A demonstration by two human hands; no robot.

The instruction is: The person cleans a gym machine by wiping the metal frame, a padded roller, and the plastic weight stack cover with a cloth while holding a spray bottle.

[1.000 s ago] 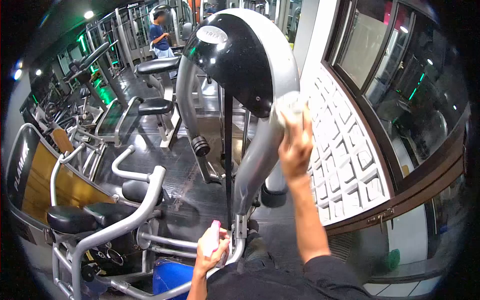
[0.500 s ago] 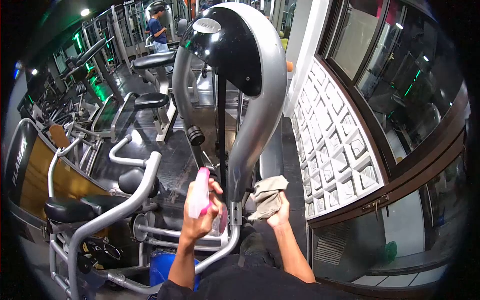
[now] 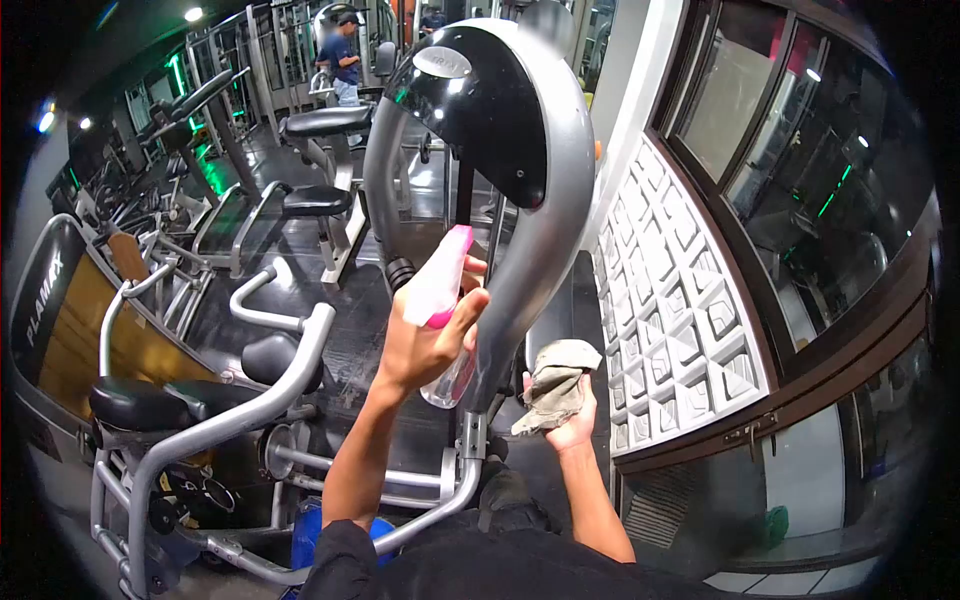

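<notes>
1. Spray bottle (image 3: 447,300): gripped in the left hand (image 3: 425,348), fingers wrapped round the neck. The pink trigger head sits on top and the clear body hangs below the fist.
2. Bottle axis: near vertical, with the head tipped slightly up and away from the person. The exact nozzle aim is not readable.
3. Target surface: the silver shroud (image 3: 562,190) of the gym machine lies directly ahead of the bottle and to its right. The bottle overlaps the shroud's inner edge in view; contact or gap cannot be told.
4. Black panel (image 3: 485,115) is above the bottle, well apart from both hands.
5. Right hand (image 3: 572,425): closed round a bunched grey cloth (image 3: 553,383), held lower than the left hand and just beside the lower right of the silver shroud. Cloth is not touching it as far as I can see.
6. Nearness: the left hand is higher and nearer the shroud's mid curve, while the right hand is nearer its base and the white tiled wall panel (image 3: 685,310).
7. Shroud's long axis arcs from top centre down to the frame foot between the two forearms.
8. Background: another person (image 3: 345,58) stands far back among the other machines, well clear of both hands.
</notes>
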